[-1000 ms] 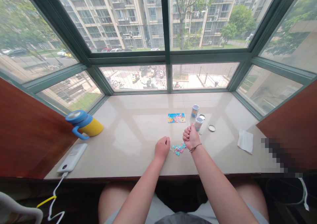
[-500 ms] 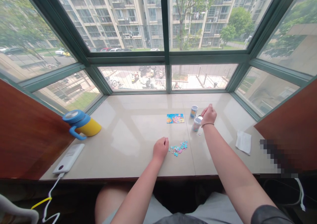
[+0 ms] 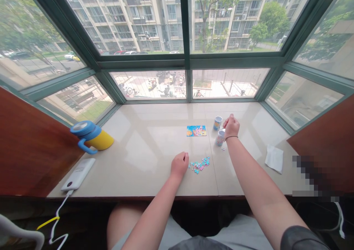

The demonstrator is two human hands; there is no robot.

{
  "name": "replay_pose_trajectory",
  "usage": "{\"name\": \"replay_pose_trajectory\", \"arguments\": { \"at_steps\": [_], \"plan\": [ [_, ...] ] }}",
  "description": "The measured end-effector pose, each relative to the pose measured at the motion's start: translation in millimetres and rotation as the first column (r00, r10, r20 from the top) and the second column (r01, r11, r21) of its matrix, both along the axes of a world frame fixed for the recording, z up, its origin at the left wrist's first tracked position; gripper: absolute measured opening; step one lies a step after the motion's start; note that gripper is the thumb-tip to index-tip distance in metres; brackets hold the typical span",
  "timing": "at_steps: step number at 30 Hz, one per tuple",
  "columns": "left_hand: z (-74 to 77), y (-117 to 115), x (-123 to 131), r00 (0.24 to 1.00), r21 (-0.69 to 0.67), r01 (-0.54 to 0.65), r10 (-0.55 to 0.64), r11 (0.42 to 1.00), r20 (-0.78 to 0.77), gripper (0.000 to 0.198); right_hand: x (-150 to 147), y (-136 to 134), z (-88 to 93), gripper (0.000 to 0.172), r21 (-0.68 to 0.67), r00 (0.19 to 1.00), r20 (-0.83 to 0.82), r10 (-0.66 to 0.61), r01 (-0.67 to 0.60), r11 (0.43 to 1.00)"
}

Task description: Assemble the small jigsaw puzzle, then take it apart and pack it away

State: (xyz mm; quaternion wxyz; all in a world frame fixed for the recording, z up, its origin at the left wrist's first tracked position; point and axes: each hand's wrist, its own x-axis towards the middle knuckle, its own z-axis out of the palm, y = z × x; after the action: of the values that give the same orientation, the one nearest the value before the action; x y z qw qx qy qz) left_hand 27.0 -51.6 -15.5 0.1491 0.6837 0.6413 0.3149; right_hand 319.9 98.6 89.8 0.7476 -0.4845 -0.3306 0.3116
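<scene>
- On a pale stone window sill (image 3: 138, 176), left hand (image 3: 179, 165) rests curled shut, just beside scattered jigsaw pieces (image 3: 199, 165)
- Right hand (image 3: 231, 125), fingers bunched together, hangs beside two small printed tins (image 3: 220, 137); whether it holds anything cannot be told
- Picture card (image 3: 196, 131) lies between the hands

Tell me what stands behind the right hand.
A small printed canister and a second one stand upright beyond and left of the right hand; whatever lies under its palm is hidden.
</scene>
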Motion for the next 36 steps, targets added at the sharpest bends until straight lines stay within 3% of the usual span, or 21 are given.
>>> {"name": "replay_pose_trajectory", "arguments": {
  "at_steps": [15,27,36],
  "plan": [
    [-0.8,0,0,0.999,-0.001,0.0,0.0,1.0,-0.049,0.037,5,-3,-7.9,0.061,-0.031,1.0,-0.023,0.004,-0.005,1.0],
    [3.3,-1,2,0.999,-0.002,0.002,-0.002,1.0,-0.04,0.038,1,-14,-7.0,0.067,0.063,0.99,-0.121,0.078,-0.071,0.996],
    [1.5,0,2,0.999,-0.021,-0.005,0.004,1.0,-0.051,0.039,0,-25,-3.4,0.073,0.061,0.994,0.034,0.106,-0.108,0.992]
  ]
}}
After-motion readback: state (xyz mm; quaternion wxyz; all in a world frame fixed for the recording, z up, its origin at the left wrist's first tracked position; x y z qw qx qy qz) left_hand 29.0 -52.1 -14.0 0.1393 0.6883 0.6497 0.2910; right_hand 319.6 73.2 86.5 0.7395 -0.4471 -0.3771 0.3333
